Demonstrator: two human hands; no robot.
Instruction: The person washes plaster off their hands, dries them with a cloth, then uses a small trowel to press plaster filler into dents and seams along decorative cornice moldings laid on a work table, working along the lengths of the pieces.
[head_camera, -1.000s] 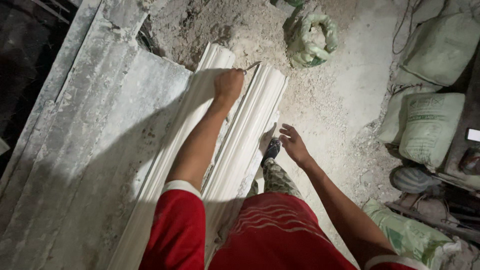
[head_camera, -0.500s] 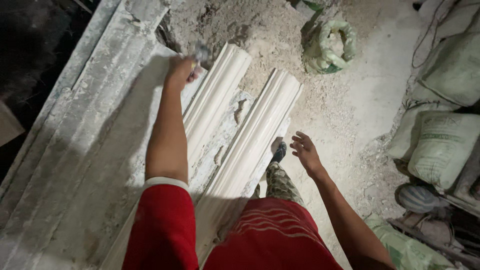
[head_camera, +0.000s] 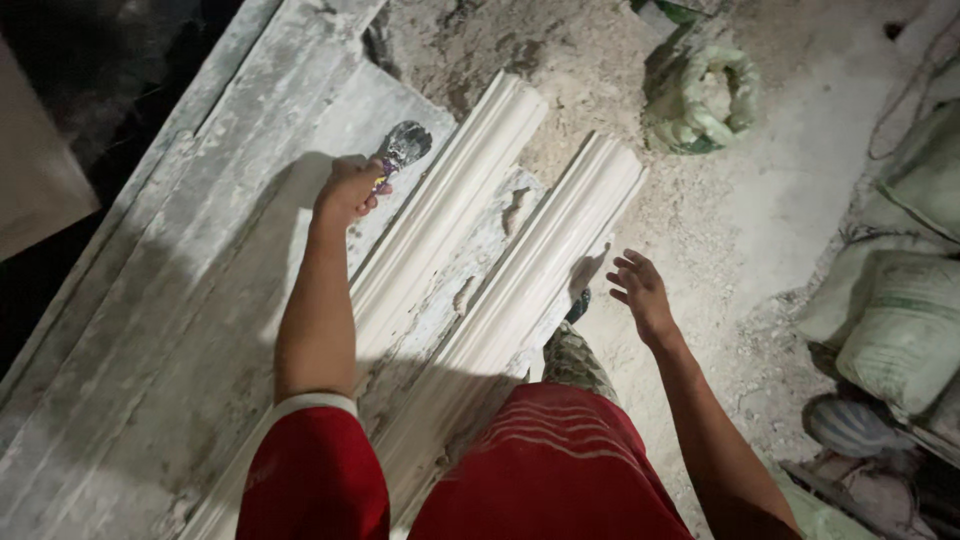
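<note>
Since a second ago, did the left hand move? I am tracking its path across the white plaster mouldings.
Yes. The left hand, gripping a putty knife, went from the right-hand white plaster moulding across the left one onto the grey slab.

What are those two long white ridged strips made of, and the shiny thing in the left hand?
The two strips look like cast plaster: matte, chalky white, with chipped, crumbly edges. The scraper in the left hand seems to have a metal blade, grey and glinting, smeared with pale plaster; its handle is hidden.
</note>
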